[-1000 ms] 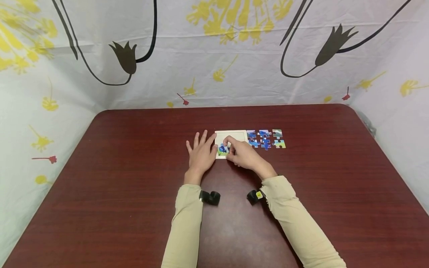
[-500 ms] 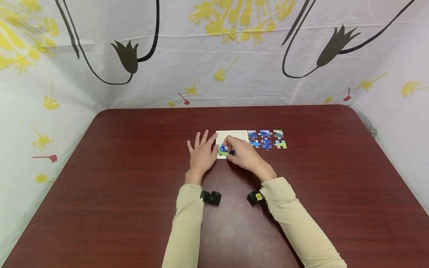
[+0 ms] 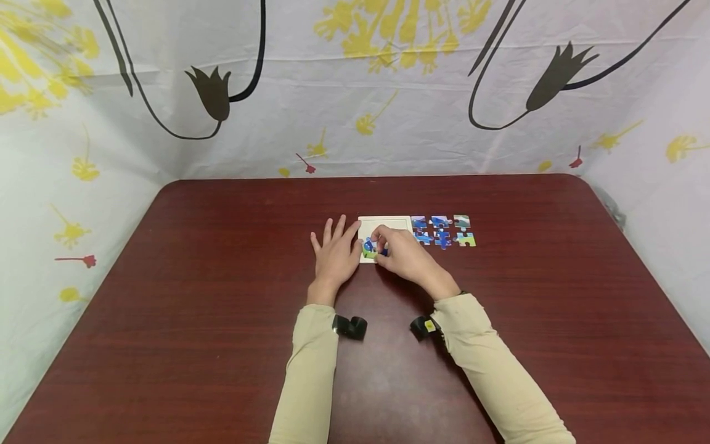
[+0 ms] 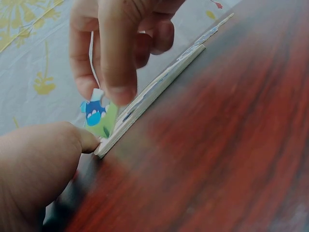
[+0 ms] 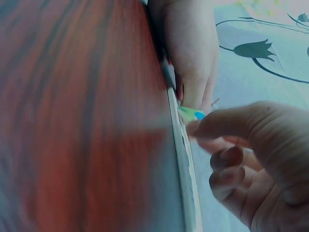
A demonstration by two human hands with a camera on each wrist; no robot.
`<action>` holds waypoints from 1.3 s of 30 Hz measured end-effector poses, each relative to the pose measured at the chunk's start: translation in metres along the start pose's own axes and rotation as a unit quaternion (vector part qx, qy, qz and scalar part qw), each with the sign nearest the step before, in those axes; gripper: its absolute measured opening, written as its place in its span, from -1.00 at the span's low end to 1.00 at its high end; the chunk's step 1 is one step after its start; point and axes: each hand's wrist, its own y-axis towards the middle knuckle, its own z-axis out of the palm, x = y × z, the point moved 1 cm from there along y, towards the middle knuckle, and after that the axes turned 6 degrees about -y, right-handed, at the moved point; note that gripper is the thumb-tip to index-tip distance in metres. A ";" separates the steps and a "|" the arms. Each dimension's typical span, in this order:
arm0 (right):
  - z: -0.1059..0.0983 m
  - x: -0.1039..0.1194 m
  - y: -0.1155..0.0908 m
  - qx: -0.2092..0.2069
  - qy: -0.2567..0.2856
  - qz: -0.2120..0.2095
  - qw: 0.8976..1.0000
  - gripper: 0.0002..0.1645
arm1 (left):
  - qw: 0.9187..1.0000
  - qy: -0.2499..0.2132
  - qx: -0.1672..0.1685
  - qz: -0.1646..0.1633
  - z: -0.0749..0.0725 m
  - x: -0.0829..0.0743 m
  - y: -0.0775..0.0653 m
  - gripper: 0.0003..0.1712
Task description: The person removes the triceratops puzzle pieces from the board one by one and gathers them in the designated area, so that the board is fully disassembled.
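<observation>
A pale wooden puzzle tray [image 3: 383, 221] lies on the table in the head view. Along its left edge rests my left hand [image 3: 334, 260], fingers spread, with the thumb at the near left corner. My right hand [image 3: 409, 257] reaches over the tray and pinches a jigsaw piece [image 4: 96, 116] between thumb and index finger. Blue and green print covers this piece, which stands tilted in that corner in the left wrist view. A dark blue patch [image 3: 385, 251] shows beside the right fingers inside the tray. The right hand hides much of the tray's near side.
Several loose jigsaw pieces [image 3: 442, 238] lie in two rows just right of the tray. The dark red table [image 3: 222, 277] extends around both arms. Behind it hangs a white cloth [image 3: 310, 92] with flower prints. Small black cameras [image 3: 350, 328] sit on both wrists.
My right fingers have shifted slightly on the jigsaw piece, and the dark blue patch beside them shows more than one second ago. My left hand keeps its place on the tray.
</observation>
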 end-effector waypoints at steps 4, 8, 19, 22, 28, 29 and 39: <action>-0.009 -0.003 -0.001 -0.008 0.011 0.011 1.000 -0.71 | 1.000 0.006 0.005 -0.007 0.000 0.000 0.001 -0.48; -0.022 -0.011 -0.005 -0.006 0.009 0.031 0.999 -0.71 | 1.000 0.005 0.000 -0.006 0.001 0.000 0.001 -0.48; -0.062 -0.050 -0.025 0.028 0.010 0.115 0.993 -0.75 | 1.000 0.000 0.000 -0.006 0.000 -0.001 -0.001 -0.48; -0.066 -0.053 -0.029 0.044 0.017 0.124 0.991 -0.75 | 1.000 -0.002 0.000 -0.007 0.000 -0.001 -0.001 -0.48; -0.066 -0.053 -0.029 0.081 0.022 0.121 0.989 -0.79 | 1.000 -0.006 -0.002 -0.006 0.000 -0.001 -0.001 -0.49; -0.065 -0.053 -0.029 0.089 0.021 0.121 0.988 -0.79 | 1.000 -0.007 -0.002 -0.006 0.000 -0.001 -0.001 -0.49; -0.061 -0.056 -0.032 0.135 0.025 0.133 0.982 -0.73 | 1.000 -0.005 0.000 -0.006 0.000 -0.001 -0.001 -0.49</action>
